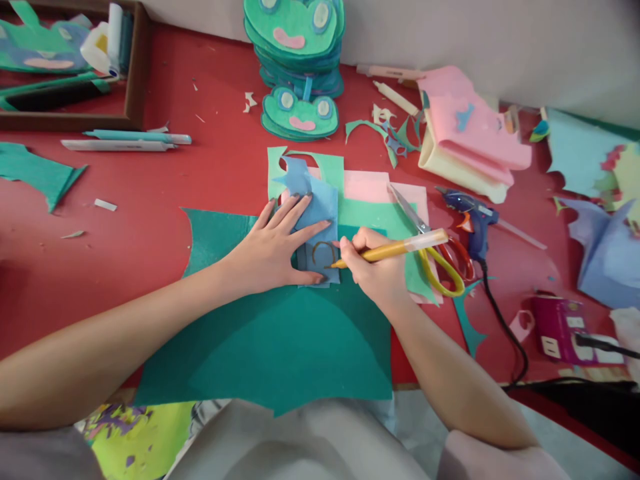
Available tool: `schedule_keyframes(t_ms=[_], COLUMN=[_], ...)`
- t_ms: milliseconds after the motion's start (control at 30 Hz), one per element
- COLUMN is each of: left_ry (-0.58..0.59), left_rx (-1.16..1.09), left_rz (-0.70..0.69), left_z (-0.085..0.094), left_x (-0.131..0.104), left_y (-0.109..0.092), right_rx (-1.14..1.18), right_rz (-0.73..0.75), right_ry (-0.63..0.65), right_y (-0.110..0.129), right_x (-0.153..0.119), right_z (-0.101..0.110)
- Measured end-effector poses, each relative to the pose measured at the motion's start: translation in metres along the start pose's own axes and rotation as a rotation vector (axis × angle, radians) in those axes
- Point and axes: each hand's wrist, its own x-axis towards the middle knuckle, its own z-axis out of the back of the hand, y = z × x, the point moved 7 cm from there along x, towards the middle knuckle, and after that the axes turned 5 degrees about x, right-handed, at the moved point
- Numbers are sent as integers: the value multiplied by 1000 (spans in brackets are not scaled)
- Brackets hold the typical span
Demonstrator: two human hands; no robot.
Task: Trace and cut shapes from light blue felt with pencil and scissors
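Over the green sheet (pixel 280 347), the left hand (pixel 270 248), fingers wide, is pressing the blue piece (pixel 324 203), seemingly light, soft, best edge-held; the right hand (pixel 379 271) is pinching a marker (pixel 390 251)

Tabletop (pixel 150 180): red surface. Clock positions are taken from the centre of view. At ten o'clock: brown tray (pixel 135 67), with two pens (pixel 133 139) side by side just below it. At nine: white strip (pixel 105 205). At twelve: tall stack of green frog-face cutouts (pixel 300 60), with a smaller stack (pixel 300 120) in front. At two: folded pink sheet (pixel 463 120). At three: blue glue gun (pixel 475 217). Between three and four: purple socket box (pixel 557 327). At six: dark green sheet (pixel 280 347), projecting past the near edge.
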Motion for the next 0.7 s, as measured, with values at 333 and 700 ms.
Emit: schedule_keyframes(t_ms=[333, 700], left_ry=[-13, -12], left_rx=[-7, 0], left_rz=[-4, -2], left_z=[1, 0], left_x=[-1, -1], left_y=[0, 1], right_rx=[9, -45], right_rz=[19, 66], right_ry=[-47, -24], right_y=[-3, 4], right_x=[2, 1], right_z=[5, 2])
